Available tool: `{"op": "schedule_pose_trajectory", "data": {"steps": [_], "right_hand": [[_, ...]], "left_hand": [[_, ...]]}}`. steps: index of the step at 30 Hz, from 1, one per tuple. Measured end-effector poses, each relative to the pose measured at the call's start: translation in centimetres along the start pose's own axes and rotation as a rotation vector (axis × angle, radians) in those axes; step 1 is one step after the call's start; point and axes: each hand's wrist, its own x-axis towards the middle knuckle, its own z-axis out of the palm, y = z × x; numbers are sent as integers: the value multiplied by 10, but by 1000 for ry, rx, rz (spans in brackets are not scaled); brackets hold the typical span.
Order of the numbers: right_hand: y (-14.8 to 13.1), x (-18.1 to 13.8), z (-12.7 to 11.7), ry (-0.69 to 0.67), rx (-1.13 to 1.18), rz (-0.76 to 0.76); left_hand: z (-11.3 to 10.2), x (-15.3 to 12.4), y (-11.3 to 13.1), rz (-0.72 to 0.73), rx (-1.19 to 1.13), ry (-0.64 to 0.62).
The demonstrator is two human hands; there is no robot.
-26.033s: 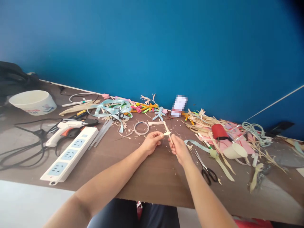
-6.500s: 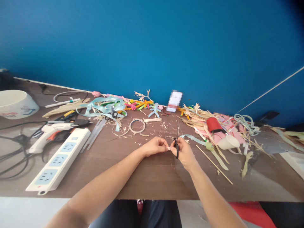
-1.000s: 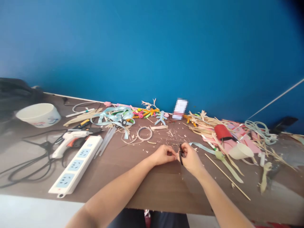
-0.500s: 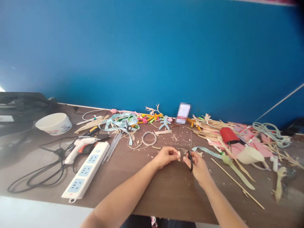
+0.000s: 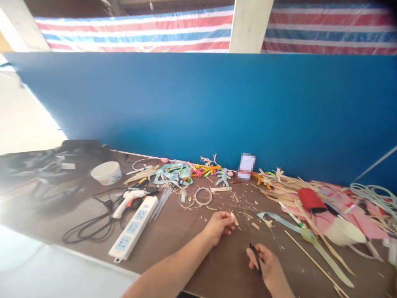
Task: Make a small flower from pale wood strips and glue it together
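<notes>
My left hand (image 5: 221, 226) is closed, pinching a small pale strip piece (image 5: 235, 218) between thumb and fingers above the brown table (image 5: 192, 252). Black-handled scissors (image 5: 255, 257) are in my right hand (image 5: 266, 260), lower and to the right, with the thin blades pointing away from me. The blades are apart from the pale piece. Small pale scraps (image 5: 255, 226) lie on the table just beyond my hands. A ring of coiled pale cord (image 5: 203, 196) rests past my left hand.
At left stand a white power strip (image 5: 135, 229), a glue gun (image 5: 130, 200) and a white bowl (image 5: 106, 173). On the right are pale strips (image 5: 294, 192), a red cup-shaped thing (image 5: 311, 200), a white cup (image 5: 345, 231) and a thin stick (image 5: 313, 260). A blue partition (image 5: 198, 107) rises behind.
My right hand has drawn the scissors back toward me, away from my left hand, which still pinches the pale piece. My view has tilted up, bringing the partition's top into sight.
</notes>
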Motion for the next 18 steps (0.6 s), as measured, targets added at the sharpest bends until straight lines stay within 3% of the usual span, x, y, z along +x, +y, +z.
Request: {"op": "schedule_pose_trajectory", "data": {"steps": [9,14,18], "right_hand": [[0,-11,19,10,0,-41],[-15,-19,10,-148,-2,-85],[-20,-22,7,-183,24,-100]], "left_hand": [[-3,-39,7,6,-129,65],[-5,-47,19,2,-127,82],[-1,-50,28,-18,-116,118]]}}
